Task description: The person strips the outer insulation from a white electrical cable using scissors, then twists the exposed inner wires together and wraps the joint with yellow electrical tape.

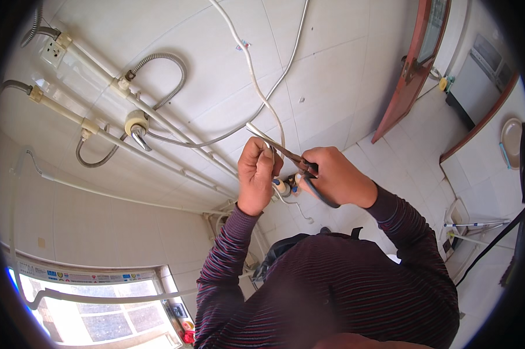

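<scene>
My left hand (255, 177) is closed in a pinch on a white cable (248, 55) that hangs down the tiled wall. A pale cut-looking end of the cable (252, 126) sticks up past my fingertips. In my right hand (345, 179) is a pair of scissors (286, 153) with dark handles, my fingers wrapped through the loops. Its blades point left and reach across to my left fingertips, close beside the cable. Whether the blades touch the cable is too fine to tell.
On the wall left are white pipes (175, 167), a tap-like metal fitting (137, 129), flexible hoses (181, 67) and a socket (53, 53). A reddish door (411, 70) stands ajar at right. Bottles (282, 187) stand below my hands. A bright window (111, 311) is lower left.
</scene>
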Available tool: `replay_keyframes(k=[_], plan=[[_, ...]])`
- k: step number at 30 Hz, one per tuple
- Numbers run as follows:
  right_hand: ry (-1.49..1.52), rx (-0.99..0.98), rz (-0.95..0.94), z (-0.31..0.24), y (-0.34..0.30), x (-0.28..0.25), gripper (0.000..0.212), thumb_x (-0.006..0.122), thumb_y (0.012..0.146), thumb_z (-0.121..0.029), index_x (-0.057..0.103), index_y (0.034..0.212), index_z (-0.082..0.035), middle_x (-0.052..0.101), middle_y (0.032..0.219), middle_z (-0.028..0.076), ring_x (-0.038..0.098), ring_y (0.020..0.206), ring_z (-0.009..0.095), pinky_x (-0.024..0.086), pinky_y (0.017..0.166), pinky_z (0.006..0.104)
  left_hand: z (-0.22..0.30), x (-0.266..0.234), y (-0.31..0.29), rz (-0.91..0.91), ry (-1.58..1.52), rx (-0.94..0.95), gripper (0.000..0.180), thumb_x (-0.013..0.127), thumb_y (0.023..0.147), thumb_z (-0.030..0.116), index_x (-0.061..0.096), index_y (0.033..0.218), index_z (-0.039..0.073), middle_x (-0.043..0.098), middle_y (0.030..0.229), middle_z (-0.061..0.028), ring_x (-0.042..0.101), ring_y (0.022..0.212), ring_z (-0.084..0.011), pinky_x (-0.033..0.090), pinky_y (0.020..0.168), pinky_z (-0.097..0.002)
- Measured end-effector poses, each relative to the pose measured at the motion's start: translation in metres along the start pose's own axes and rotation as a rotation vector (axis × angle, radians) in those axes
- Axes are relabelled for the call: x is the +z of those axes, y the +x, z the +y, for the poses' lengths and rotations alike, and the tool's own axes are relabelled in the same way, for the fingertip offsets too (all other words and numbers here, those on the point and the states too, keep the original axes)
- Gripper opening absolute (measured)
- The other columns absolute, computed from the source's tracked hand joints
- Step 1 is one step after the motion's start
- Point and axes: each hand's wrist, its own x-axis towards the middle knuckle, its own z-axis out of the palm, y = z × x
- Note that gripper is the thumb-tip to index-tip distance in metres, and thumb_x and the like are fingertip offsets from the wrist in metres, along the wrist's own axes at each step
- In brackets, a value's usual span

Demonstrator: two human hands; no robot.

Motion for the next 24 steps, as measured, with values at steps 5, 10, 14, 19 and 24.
replay_keyframes(k=[5,10,14,19,24], plan=[[0.490,0.251,-0.352,-0.010,0.005,-0.024,0.022,0.064,0.085,-0.019,0.065,0.078,0.001,0.061,0.068,0.003,0.057,0.059,0.011,0.045,0.055,0.0301,0.005,-0.024,-0.002,-0.091,0.020,-0.032,0.020,0.047,0.105,0.021,0.044,0.087,0.011,0.043,0.064,0.0033,0.034,0.055,-0.0042,0.025,0.049,-0.0224],[0.239,0.175,-0.264,-0.001,0.002,-0.017,0.026,0.071,0.084,-0.022,0.063,0.077,0.002,0.062,0.071,0.008,0.059,0.059,0.014,0.046,0.055,0.0337,0.013,-0.029,-0.002,-0.114,0.023,-0.185,0.018,0.049,0.104,0.019,0.050,0.090,0.007,0.058,0.071,-0.0005,0.036,0.056,-0.0027,0.028,0.050,-0.0208],[-0.110,-0.010,0.004,-0.005,-0.002,-0.005,0.026,0.079,0.078,-0.020,0.063,0.078,0.001,0.062,0.073,0.017,0.065,0.069,0.034,0.049,0.065,0.0434,0.016,-0.020,-0.001,-0.065,0.038,-0.195,0.015,0.050,0.104,0.017,0.056,0.097,0.006,0.066,0.076,-0.0045,0.037,0.054,-0.0019,0.029,0.049,-0.0196],[-0.307,0.007,0.192,-0.013,-0.007,0.015,0.042,0.081,0.074,-0.018,0.058,0.102,0.003,0.057,0.102,0.019,0.064,0.089,0.038,0.053,0.075,0.0446,-0.006,0.001,-0.012,0.027,-0.008,-0.054,0.020,0.046,0.107,0.017,0.060,0.102,0.005,0.067,0.078,-0.0057,0.040,0.050,-0.0029,0.030,0.046,-0.0190],[-0.347,0.031,0.197,-0.015,-0.012,0.018,0.039,0.082,0.073,-0.018,0.059,0.096,0.003,0.059,0.097,0.019,0.064,0.085,0.038,0.054,0.072,0.0444,-0.010,0.000,-0.019,0.015,-0.052,-0.072,0.017,0.048,0.106,0.017,0.060,0.101,0.005,0.066,0.082,-0.0034,0.048,0.061,-0.0030,0.036,0.052,-0.0196]])
